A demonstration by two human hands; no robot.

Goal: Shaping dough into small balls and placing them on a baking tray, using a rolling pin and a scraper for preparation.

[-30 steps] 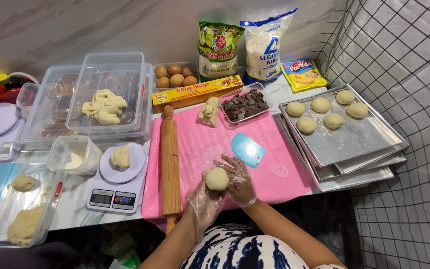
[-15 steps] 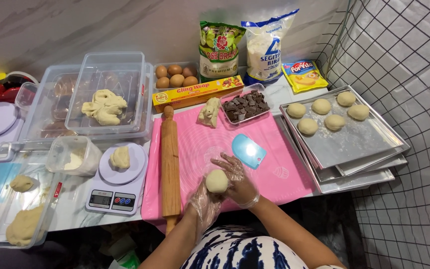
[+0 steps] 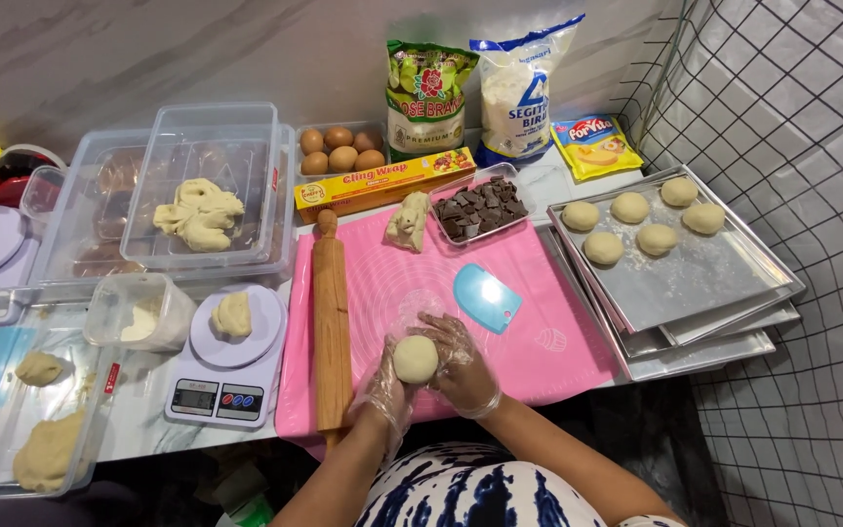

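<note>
- Head view shows us a pale counter [image 3: 148, 429] set against a marbled wall, with a black wire grid panel [image 3: 792, 146] at its right end and a pink silicone mat [image 3: 539, 293] spread across its middle.
- At the near edge of the mat, our left hand [image 3: 382, 390] and right hand [image 3: 461, 366], both in clear plastic gloves, curl half closed around a dough ball [image 3: 416, 358], cupping it from either side.
- The ball sits between our palms, touching both, just above the mat's near edge.
- Just left of our hands a wooden rolling pin [image 3: 331, 322] lies along the mat's left edge; a blue scraper [image 3: 486, 297] rests a little beyond our right hand.
- Past the left edge, a white kitchen scale [image 3: 231, 371] carries a dough lump.
- Near the far right corner, a metal tray [image 3: 695, 283] holds five dough balls.
</note>
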